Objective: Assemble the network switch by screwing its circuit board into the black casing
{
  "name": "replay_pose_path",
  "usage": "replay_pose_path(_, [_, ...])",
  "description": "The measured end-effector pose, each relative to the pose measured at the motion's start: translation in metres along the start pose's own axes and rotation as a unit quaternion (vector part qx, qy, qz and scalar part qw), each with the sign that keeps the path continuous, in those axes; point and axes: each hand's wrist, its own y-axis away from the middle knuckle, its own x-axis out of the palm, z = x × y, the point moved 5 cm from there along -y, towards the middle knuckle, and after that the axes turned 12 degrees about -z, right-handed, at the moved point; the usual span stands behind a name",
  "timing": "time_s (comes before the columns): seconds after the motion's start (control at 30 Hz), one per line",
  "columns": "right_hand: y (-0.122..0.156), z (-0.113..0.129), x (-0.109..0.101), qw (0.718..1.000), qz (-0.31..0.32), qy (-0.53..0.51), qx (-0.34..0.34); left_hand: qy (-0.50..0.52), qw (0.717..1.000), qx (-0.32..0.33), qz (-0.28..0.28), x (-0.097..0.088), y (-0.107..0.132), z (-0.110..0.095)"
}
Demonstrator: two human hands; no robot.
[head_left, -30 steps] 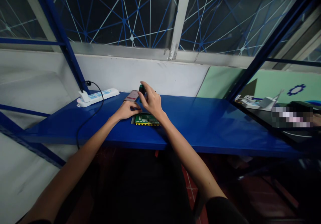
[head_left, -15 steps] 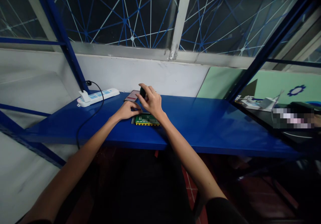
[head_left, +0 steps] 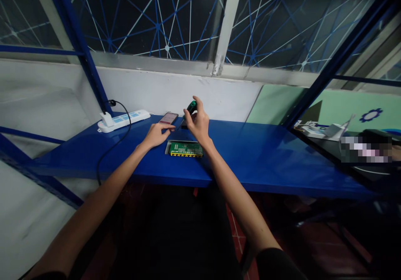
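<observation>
My right hand point(head_left: 199, 123) is raised over the desk, its fingers closed around the green-and-black handle of a screwdriver point(head_left: 191, 105). The thin shaft slants down to the left, toward my left hand point(head_left: 157, 134). That hand is low over the desk, thumb and fingertips close together by the screwdriver's tip; anything between them is too small to make out. Nearer to me, a green circuit board point(head_left: 187, 148) with a row of yellow ports along its front edge lies on a grey metal plate point(head_left: 167, 148). Neither hand touches the board.
A phone point(head_left: 169, 118) lies behind my left hand, and a dark object point(head_left: 184, 124) is partly hidden by my right hand. A white power strip point(head_left: 125, 120) with a black cable is at the left back of the blue desk point(head_left: 250, 154). Blue posts flank the desk.
Both hands have lifted away from the circuit board, up and back; the right one also moved rightward with the screwdriver. More of the board now shows.
</observation>
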Motion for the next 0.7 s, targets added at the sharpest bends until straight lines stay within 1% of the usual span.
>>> replay_pose_path(0.1, [0.003,-0.009,0.009,1.0,0.026,0.002,-0.011,-0.079,0.996,-0.015,0.038,0.006,0.002,0.01])
replay_pose_path(0.17, [0.007,-0.011,0.015,0.999,0.045,-0.003,-0.015,-0.113,0.991,-0.026,0.063,0.009,0.004,0.013])
replay_pose_path(0.3, [0.012,-0.009,0.021,0.997,0.069,-0.027,-0.01,-0.124,0.986,-0.05,0.102,0.013,0.006,0.017])
replay_pose_path(0.37, [0.012,-0.009,0.022,0.997,0.073,-0.034,-0.009,-0.117,0.985,-0.051,0.116,0.015,0.006,0.018])
replay_pose_path(0.47, [0.013,-0.009,0.023,0.996,0.078,-0.034,-0.009,-0.099,0.987,-0.042,0.119,0.017,0.006,0.019])
replay_pose_path(0.7, [0.013,-0.011,0.025,0.996,0.081,-0.028,-0.009,-0.076,0.991,-0.033,0.103,0.018,0.004,0.02])
